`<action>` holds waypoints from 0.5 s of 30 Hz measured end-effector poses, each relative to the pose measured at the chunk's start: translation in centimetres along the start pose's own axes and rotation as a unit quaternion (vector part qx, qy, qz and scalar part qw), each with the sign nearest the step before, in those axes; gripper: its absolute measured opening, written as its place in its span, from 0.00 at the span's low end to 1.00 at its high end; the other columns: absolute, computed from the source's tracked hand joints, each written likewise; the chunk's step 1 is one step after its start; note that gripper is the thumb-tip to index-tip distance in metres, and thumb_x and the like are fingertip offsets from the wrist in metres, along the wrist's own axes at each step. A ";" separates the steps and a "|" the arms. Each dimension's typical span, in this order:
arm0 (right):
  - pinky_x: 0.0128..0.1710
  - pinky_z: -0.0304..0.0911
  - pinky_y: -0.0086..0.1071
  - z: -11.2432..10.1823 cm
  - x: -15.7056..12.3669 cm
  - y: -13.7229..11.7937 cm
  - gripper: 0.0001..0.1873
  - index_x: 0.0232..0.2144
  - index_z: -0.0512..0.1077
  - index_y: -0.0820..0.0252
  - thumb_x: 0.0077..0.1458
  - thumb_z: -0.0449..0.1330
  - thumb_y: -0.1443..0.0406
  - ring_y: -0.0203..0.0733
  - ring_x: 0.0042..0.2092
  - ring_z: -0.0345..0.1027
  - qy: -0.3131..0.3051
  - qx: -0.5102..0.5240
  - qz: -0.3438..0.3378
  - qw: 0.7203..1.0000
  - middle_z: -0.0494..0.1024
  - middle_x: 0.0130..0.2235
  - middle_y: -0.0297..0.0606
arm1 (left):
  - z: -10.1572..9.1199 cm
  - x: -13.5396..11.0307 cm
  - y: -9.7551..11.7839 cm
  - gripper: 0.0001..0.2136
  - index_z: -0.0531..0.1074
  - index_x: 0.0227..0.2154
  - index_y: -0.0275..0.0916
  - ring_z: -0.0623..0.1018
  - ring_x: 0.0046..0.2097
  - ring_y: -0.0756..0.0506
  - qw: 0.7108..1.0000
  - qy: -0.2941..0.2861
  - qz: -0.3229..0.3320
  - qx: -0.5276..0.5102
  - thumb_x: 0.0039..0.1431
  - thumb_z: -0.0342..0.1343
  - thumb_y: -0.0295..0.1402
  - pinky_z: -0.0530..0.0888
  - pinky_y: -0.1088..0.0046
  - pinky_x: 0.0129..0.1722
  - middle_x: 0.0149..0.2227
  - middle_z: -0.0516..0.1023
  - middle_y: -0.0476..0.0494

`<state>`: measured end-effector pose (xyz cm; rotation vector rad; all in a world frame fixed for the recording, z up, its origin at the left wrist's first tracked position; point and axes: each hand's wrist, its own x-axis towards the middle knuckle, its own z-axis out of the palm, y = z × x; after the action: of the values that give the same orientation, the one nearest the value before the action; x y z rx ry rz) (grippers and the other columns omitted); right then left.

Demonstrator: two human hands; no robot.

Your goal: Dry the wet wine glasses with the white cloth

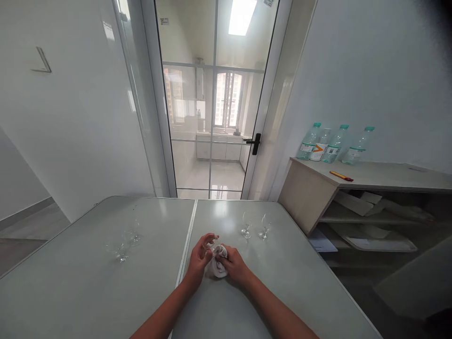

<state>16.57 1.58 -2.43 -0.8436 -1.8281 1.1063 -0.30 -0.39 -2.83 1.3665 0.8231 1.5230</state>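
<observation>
Near the seam of the grey-green table (148, 292), both my hands are together. My left hand (199, 258) curls its fingers around a clear glass (211, 244), mostly hidden by the fingers and cloth. My right hand (234, 264) grips a bunched white cloth (219, 269) that is pressed close against the glass. Beyond my right hand stand two small clear stemmed glasses, one nearer (263, 231) the table's right edge and one (246, 229) just left of it. Two more clear glasses, a front one (122, 255) and a rear one (134, 236), are on the left half.
At the right, a low shelf unit (310, 197) adjoins the table. On its top are several plastic bottles (335, 147) and an orange-yellow stick-like item (341, 176); papers and a tray (384, 242) lie inside. A framed glass door (212, 103) is behind the table.
</observation>
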 end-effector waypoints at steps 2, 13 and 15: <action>0.31 0.54 0.30 0.4 0.2 0.5 0.22 0.24 0.69 0.60 0.58 0.62 0.49 0.36 0.29 0.55 0.005 0.074 0.048 0.996 0.66 0.25 0.30 | -0.1 0.3 -0.6 0.32 0.72 0.56 0.39 0.74 0.59 0.34 0.996 0.033 -0.055 -0.067 0.57 0.61 0.57 0.67 0.55 0.59 0.56 0.77 0.30; 0.30 0.61 0.31 1.0 -0.7 -1.6 0.18 0.29 0.74 0.61 0.52 0.68 0.51 0.37 0.28 0.63 0.022 0.384 0.237 0.892 0.73 0.27 0.35 | -0.8 0.5 0.1 0.35 0.74 0.55 0.39 0.75 0.57 0.34 0.985 0.029 -0.083 -0.147 0.54 0.58 0.62 0.71 0.56 0.55 0.56 0.76 0.30; 0.30 0.60 0.30 0.8 -0.5 -1.4 0.21 0.30 0.74 0.62 0.50 0.69 0.49 0.36 0.28 0.63 0.044 0.371 0.240 0.896 0.74 0.27 0.34 | -0.8 0.4 0.2 0.35 0.73 0.56 0.38 0.74 0.57 0.34 0.993 0.042 -0.049 -0.099 0.54 0.60 0.61 0.69 0.55 0.56 0.55 0.77 0.29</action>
<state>15.90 0.34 -1.47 -0.8566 -0.9757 1.8737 -1.09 0.00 -2.63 1.1083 0.7570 1.5490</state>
